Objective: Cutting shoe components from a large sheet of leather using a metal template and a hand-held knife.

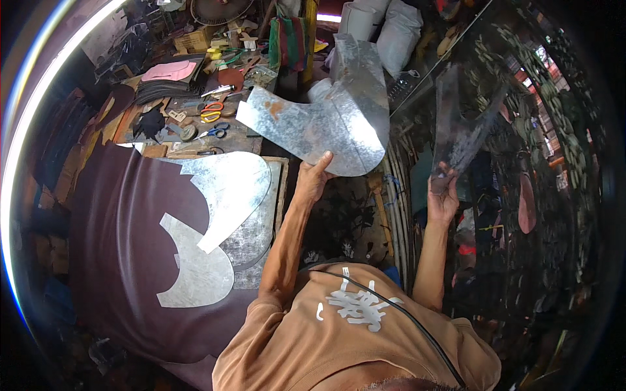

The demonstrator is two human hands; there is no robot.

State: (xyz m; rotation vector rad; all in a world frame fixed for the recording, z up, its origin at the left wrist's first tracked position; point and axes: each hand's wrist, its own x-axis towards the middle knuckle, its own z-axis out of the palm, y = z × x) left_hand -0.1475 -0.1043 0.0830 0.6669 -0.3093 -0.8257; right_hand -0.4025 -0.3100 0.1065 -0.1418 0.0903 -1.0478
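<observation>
My left hand [313, 178] is closed on the lower edge of a curved sheet-metal template [312, 127], thumb on top, raised above the table's right side. Rust spots mark its left arm, and another bent metal sheet [360, 68] shows behind it. Off to the right, my right hand [443, 201] pinches the bottom of a dark, curved, see-through-looking piece [456, 133]; its material is unclear. On the table to my left lies dark brown leather-like sheeting [120, 234]. A shiny curved metal template [231, 179] and a smaller dull grey one [205, 277] rest on it.
Farther back, the workbench carries orange-handled scissors [212, 112], blue-handled scissors [218, 131], a tape roll [188, 133] and stacked dark pieces with a pink one [171, 70]. A white sack [399, 36] stands behind. Long poles [396, 195] and hanging strands [518, 150] crowd the right.
</observation>
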